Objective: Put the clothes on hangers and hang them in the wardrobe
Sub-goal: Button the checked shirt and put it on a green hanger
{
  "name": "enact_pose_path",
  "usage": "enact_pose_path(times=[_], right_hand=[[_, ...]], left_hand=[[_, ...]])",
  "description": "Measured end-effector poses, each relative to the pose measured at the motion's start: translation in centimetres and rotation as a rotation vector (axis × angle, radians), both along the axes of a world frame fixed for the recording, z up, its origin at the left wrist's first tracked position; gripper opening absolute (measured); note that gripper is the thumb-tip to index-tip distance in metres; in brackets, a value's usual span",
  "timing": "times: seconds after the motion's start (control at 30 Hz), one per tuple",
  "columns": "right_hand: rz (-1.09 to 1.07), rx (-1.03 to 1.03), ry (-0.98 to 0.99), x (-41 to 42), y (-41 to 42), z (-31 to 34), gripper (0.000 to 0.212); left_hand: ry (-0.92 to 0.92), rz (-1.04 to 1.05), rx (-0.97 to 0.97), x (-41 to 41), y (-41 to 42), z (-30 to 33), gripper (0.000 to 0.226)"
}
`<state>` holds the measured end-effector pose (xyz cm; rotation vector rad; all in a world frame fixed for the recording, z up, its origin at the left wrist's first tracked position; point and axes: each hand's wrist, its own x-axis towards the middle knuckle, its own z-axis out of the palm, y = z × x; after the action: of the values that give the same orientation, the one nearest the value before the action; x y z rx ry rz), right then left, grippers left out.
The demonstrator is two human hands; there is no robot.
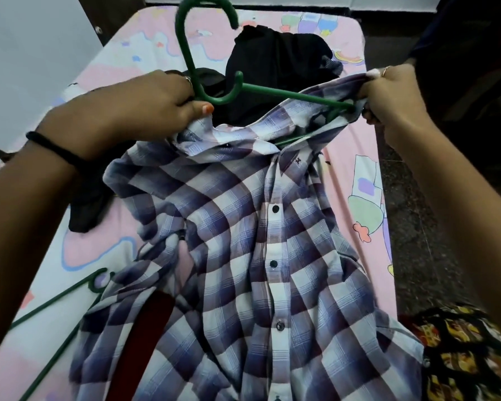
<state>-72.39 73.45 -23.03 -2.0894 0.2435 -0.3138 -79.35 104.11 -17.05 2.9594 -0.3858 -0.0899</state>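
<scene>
Green hanger [272, 92] half inside a checked shirt [243, 241] — both hands [145, 102] [388, 94] pinching its shoulders; black clothes [278, 59] waited on the bed [359, 183].

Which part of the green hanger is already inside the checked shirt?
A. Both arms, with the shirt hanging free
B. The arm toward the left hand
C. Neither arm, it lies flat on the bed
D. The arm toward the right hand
D: the green hanger runs into the checked shirt shoulder gripped by the right hand; the left hand holds the collar beside the bare hook.
</scene>
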Motion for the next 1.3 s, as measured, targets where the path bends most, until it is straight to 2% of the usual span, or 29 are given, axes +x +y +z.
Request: enact_pose_path(times=[0.1, 0.17, 0.23, 0.3, 0.37, 0.43, 0.47, 0.53, 0.6, 0.67, 0.77, 0.87, 0.97, 1.0, 1.07, 1.13, 1.23, 1.3], right_hand=[[0.073, -0.341, -0.102, -0.9, 0.1, 0.2, 0.023], [0.144, -0.510, -0.142, -2.1, 1.0, 0.8, 0.018], [0.206, -0.447, -0.144, -3.1, 2.4, 1.5, 0.012], [0.259, -0.157, -0.094, -3.3, 3.6, 2.4, 0.019], [0.281, 0.088, -0.033, -3.9, 4.6, 3.6, 0.020], [0.349, 0.212, -0.023, -5.2, 5.5, 4.9, 0.009], [0.405, 0.242, -0.032, -5.9, 5.8, 5.3, 0.012], [0.579, 0.238, -0.055, -7.2, 5.7, 5.8, 0.010], [0.704, 0.055, -0.092, -7.8, 4.7, 5.7, 0.013], [0.719, -0.148, -0.166, -7.6, 3.4, 5.0, 0.020], [0.674, -0.200, -0.247, -6.5, 2.8, 4.0, 0.023], [0.647, -0.173, -0.275, -4.3, 3.5, 3.1, 0.065], [0.614, -0.164, -0.219, -1.1, 4.7, 1.9, 0.082], [0.607, -0.181, -0.152, 0.0, 5.1, 1.2, 0.084], [0.636, -0.247, 0.041, 1.9, 5.9, -1.5, 0.084], [0.722, -0.335, 0.241, 2.4, 6.2, -5.6, 0.084], [0.844, -0.354, 0.408, 0.8, 6.2, -11.1, 0.080], [0.849, -0.405, 0.329, -0.7, 6.3, -12.9, 0.073]], left_hand=[[-0.079, 0.056, 0.059, 0.2, 0.6, 0.0, 0.033], [-0.162, 0.059, 0.147, 0.3, 0.8, -0.4, 0.036], [-0.211, 0.048, 0.170, 0.1, 0.6, -1.1, 0.039], [-0.223, 0.011, 0.117, 0.3, 0.6, -2.2, 0.043], [-0.244, 0.023, 0.027, 0.2, 0.4, -2.9, 0.050], [-0.331, 0.069, -0.081, 0.4, 0.4, -3.0, 0.053], [-0.381, 0.089, -0.144, 0.5, 0.3, -2.8, 0.050], [-0.480, 0.088, -0.266, 0.7, 0.0, -1.5, 0.038], [-0.558, 0.062, -0.379, 0.9, -0.4, 0.1, 0.031], [-0.606, 0.050, -0.438, 1.0, -0.7, 1.6, 0.027], [-0.636, 0.012, -0.447, 2.2, -1.3, 2.8, 0.028], [-0.613, 0.037, -0.457, 5.8, -2.0, 2.9, 0.023], [-0.482, 0.186, -0.486, 11.6, -2.1, 0.2, 0.021], [-0.415, 0.245, -0.471, 13.3, -2.0, -1.5, 0.028], [-0.240, 0.338, -0.370, 15.2, -1.9, -5.5, 0.057], [-0.087, 0.313, -0.304, 14.9, -1.8, -10.0, 0.078], [-0.095, 0.236, -0.303, 11.6, -2.1, -15.4, 0.075], [-0.177, 0.263, -0.325, 8.0, -2.1, -17.4, 0.071]])
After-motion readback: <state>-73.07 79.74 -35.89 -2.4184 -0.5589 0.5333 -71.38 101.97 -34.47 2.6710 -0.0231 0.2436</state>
